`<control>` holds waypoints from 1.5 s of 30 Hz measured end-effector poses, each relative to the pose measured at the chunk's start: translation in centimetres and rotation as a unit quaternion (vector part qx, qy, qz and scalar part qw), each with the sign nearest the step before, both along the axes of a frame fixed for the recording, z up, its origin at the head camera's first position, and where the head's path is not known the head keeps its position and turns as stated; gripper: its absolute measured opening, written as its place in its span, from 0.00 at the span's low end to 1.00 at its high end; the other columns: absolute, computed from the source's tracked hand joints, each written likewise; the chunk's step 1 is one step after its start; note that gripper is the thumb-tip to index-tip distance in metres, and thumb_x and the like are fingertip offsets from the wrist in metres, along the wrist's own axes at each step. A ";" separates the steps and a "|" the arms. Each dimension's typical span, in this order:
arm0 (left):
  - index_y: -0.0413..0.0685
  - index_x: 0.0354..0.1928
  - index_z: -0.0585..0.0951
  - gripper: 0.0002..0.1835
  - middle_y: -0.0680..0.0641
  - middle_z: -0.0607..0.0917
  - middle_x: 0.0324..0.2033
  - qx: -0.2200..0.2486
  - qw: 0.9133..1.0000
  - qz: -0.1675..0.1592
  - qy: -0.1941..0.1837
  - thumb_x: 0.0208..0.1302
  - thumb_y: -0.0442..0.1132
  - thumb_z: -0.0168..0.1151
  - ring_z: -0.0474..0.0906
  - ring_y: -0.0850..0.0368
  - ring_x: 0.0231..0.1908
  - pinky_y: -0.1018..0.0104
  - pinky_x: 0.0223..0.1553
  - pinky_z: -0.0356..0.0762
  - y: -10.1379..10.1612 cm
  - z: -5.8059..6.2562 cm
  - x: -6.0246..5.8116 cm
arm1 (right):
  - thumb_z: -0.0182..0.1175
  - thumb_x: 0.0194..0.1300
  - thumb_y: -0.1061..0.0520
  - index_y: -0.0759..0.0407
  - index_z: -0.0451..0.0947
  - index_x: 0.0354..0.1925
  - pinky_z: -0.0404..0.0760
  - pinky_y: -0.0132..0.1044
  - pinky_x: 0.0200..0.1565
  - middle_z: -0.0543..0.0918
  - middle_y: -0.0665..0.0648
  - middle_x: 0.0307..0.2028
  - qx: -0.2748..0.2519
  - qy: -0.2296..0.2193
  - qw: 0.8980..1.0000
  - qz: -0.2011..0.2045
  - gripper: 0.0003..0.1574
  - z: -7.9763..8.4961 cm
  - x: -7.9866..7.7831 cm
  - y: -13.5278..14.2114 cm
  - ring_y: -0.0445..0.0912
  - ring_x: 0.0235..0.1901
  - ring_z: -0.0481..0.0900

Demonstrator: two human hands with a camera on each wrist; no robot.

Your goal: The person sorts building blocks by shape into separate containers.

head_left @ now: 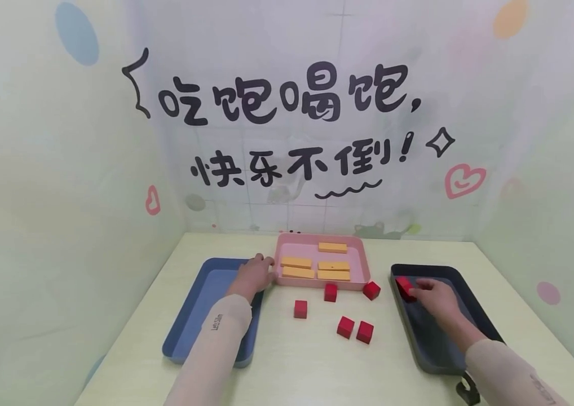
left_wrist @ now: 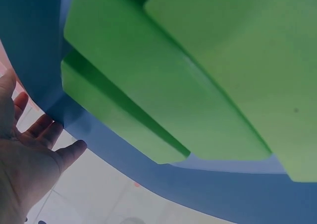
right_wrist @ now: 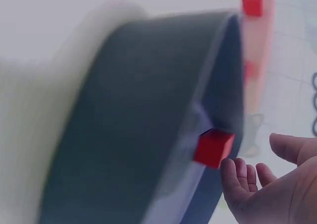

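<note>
My left hand point(head_left: 255, 275) is at the far right corner of the blue tray point(head_left: 191, 316), its fingers loosely bent and holding nothing. In the left wrist view, its fingertips are right at the tray's rim, beside several green blocks point(left_wrist: 163, 85) lying inside; my left arm hides these in the head view. On the right, my right hand point(head_left: 439, 300) reaches over the dark tray point(head_left: 431, 341). A red block point(right_wrist: 213, 148) sits in that tray's far left corner. The fingertips are right at the block, while the thumb stands apart from it in the right wrist view.
Several red cubes point(head_left: 345, 327) lie scattered on the table point(head_left: 307, 372) between the two side trays. Behind them stands a pink tray point(head_left: 366, 259) with several yellow blocks point(head_left: 333, 265). A black hook-shaped piece point(head_left: 467, 390) is by the dark tray's near end. Printed walls enclose the table.
</note>
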State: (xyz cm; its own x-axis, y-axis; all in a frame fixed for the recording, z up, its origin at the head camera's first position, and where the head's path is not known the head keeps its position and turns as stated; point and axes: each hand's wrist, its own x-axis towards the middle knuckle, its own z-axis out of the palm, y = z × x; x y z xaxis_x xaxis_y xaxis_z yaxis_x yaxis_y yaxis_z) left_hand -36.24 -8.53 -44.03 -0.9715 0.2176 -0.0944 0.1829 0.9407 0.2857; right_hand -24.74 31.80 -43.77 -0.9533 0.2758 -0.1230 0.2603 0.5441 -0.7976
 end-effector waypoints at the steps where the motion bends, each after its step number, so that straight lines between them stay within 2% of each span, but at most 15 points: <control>1: 0.50 0.68 0.73 0.25 0.39 0.71 0.62 -0.001 1.000 0.000 0.001 0.74 0.49 0.56 0.71 0.41 0.60 0.39 0.65 0.62 -0.1 -0.1 -0.1 | 0.58 0.71 0.57 0.75 0.66 0.66 0.75 0.57 0.57 0.69 0.77 0.63 -0.012 0.001 1.000 -0.001 0.33 0.1 -0.1 -0.3 0.64 0.55 0.72; 7: 0.49 0.68 0.72 0.25 0.38 0.71 0.63 0.001 1.000 0.001 0.003 0.73 0.49 0.56 0.70 0.39 0.61 0.38 0.65 0.61 -0.3 -0.3 -0.2 | 0.59 0.71 0.57 0.72 0.66 0.67 0.77 0.55 0.56 0.72 0.73 0.59 -0.070 0.018 0.997 -0.004 0.32 1.2 -0.3 -3.2 0.63 0.53 0.75; 12: 0.49 0.68 0.73 0.25 0.38 0.71 0.62 -0.003 1.000 -0.004 0.005 0.74 0.49 0.56 0.71 0.39 0.61 0.37 0.64 0.62 -0.3 -0.5 -0.4 | 0.60 0.71 0.56 0.71 0.66 0.67 0.77 0.52 0.57 0.73 0.71 0.59 -0.104 0.027 0.994 0.014 0.33 1.8 0.7 -6.3 0.62 0.55 0.74; 16: 0.48 0.67 0.73 0.24 0.38 0.72 0.61 -0.008 1.000 -0.008 0.009 0.74 0.48 0.56 0.72 0.40 0.60 0.37 0.63 0.64 -0.3 -0.5 -0.4 | 0.62 0.69 0.55 0.69 0.68 0.67 0.76 0.55 0.58 0.75 0.68 0.57 -0.119 0.013 0.992 0.028 0.34 1.5 1.9 -8.6 0.62 0.55 0.74; 21: 0.48 0.68 0.73 0.25 0.38 0.71 0.62 -0.008 1.000 -0.007 0.006 0.74 0.48 0.56 0.71 0.39 0.60 0.38 0.63 0.64 -0.1 -0.3 -0.5 | 0.65 0.66 0.55 0.68 0.69 0.67 0.77 0.53 0.56 0.74 0.69 0.59 -0.102 0.002 0.994 0.030 0.35 0.3 3.2 -10.4 0.61 0.56 0.72; 27: 0.48 0.67 0.73 0.24 0.37 0.71 0.62 -0.001 1.000 -0.002 0.001 0.74 0.48 0.56 0.71 0.38 0.59 0.39 0.63 0.64 -0.1 -0.2 -0.2 | 0.66 0.64 0.58 0.69 0.68 0.67 0.75 0.56 0.58 0.72 0.72 0.62 -0.053 -0.014 0.998 0.017 0.37 -0.9 4.3 -11.0 0.64 0.60 0.70; 32: 0.47 0.67 0.73 0.24 0.37 0.71 0.63 0.003 1.000 -0.004 0.005 0.73 0.48 0.56 0.71 0.38 0.60 0.39 0.64 0.64 -0.1 0.0 0.0 | 0.67 0.62 0.59 0.71 0.67 0.67 0.72 0.59 0.59 0.70 0.74 0.63 -0.056 -0.028 0.998 0.019 0.38 -1.2 4.8 -11.1 0.67 0.62 0.67; 39: 0.48 0.67 0.73 0.24 0.37 0.71 0.62 -0.001 1.000 -0.009 0.006 0.73 0.47 0.56 0.71 0.37 0.60 0.37 0.63 0.64 -0.1 -0.2 -0.2 | 0.69 0.59 0.61 0.70 0.70 0.65 0.76 0.58 0.56 0.74 0.73 0.59 -0.035 -0.034 0.998 0.030 0.38 -1.8 4.8 -10.6 0.65 0.59 0.71; 45: 0.49 0.67 0.73 0.25 0.37 0.71 0.63 0.001 1.000 -0.005 0.005 0.73 0.48 0.56 0.71 0.37 0.60 0.37 0.63 0.63 -0.1 -0.4 -0.4 | 0.71 0.57 0.62 0.71 0.73 0.62 0.76 0.56 0.57 0.77 0.71 0.55 -0.022 -0.036 0.998 0.044 0.36 -2.7 4.8 -10.5 0.63 0.55 0.74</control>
State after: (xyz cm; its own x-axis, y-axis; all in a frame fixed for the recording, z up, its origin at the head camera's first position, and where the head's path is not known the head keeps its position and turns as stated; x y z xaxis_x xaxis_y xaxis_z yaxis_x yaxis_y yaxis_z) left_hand -36.62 -8.61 -44.45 -0.9700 0.2280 -0.0843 0.1958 0.9384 0.2849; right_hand -19.92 21.32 -46.45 -0.9618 0.1839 -0.2025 0.2707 0.5327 -0.8018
